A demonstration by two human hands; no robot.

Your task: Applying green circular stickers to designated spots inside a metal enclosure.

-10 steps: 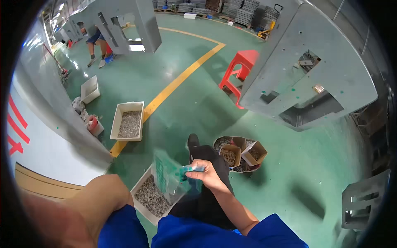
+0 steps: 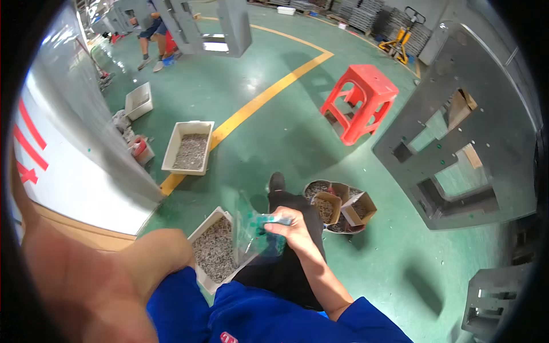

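Observation:
My right hand (image 2: 290, 224) pinches a clear plastic sheet (image 2: 250, 231) with green dots on it; the sheet stands up in front of my dark-trousered leg. Under and left of the sheet is a white tub (image 2: 204, 281), holding many small greyish pieces. My left arm is bent up at the lower left, and my left hand (image 2: 68, 274) looms large and blurred near the camera. Its fingers cannot be made out, nor whether it holds anything. To the right hangs a grey panel (image 2: 420, 186) with cut-outs and several small green dots.
A red stool (image 2: 370, 86) stands ahead. Beside my foot is a round container with open cardboard boxes (image 2: 327, 207) of small parts. Another white tub (image 2: 210, 137) sits by the yellow floor line (image 2: 251, 108). A white board (image 2: 86, 188) is at left. Farther off, a person (image 2: 153, 31) sits behind a grey panel.
The view has shifted, bringing the whole red stool into sight. The large grey panel has swung right and turned. My left hand shows larger at the left; my right hand still grips the sheet.

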